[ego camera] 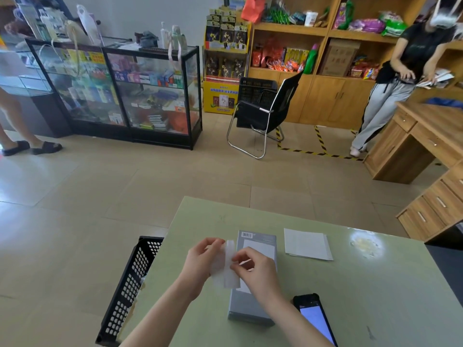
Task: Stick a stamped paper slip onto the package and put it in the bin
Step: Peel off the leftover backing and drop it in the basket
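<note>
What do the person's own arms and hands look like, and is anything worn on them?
Both forearms are bare as far as the view shows: no sleeves are seen. The left hand and the right hand wear no gloves. No ring, watch or bracelet shows on the fingers or wrists.

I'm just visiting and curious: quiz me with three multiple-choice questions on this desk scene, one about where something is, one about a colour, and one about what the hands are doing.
1. Where is the black basket?
A. on the table
B. on the floor beside the table's left edge
C. on the chair

2. What colour is the package?
A. grey
B. red
C. yellow

3. What are the hands doing?
A. resting flat on the table
B. typing on the phone
C. both holding a paper slip above the package

Answers: 1 B, it stands against the green table. 2 A, its sides are grey. 3 C, the left hand and right hand pinch the paper slip between them.
</note>
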